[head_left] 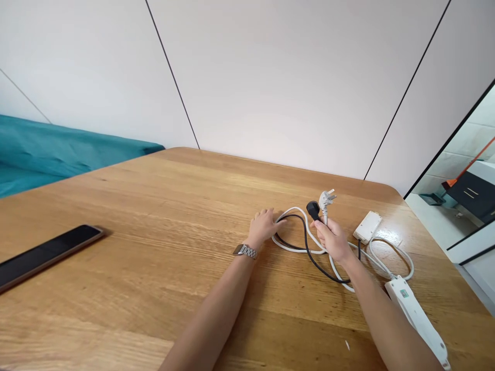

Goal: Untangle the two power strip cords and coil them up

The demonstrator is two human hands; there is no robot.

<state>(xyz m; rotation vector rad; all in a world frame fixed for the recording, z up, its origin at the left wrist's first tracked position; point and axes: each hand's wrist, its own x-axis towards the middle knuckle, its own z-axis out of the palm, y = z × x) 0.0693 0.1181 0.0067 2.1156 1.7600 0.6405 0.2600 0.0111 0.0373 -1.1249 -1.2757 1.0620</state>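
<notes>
Pinched in my right hand [333, 239] are two power cords just below their plugs: a black plug [313, 209] on the left and a white plug [327, 198] with its metal prongs facing up and to the right. A white cable [297, 208] and a black cable [317, 266] run from there in loose loops over the wood. My left hand [263, 225] rests on the tabletop with its fingers stretched out, at the left end of those loops. Its thumb reaches the cables; whether it presses on them I cannot tell. A watch [245, 251] is on the left wrist.
A white power strip [417, 317] lies beside my right forearm. Past my right hand sits a small white box [367, 226] with a black cable at it. A phone [50, 255] lies at the left on the wooden table [162, 216]. A white wall [286, 87] stands behind.
</notes>
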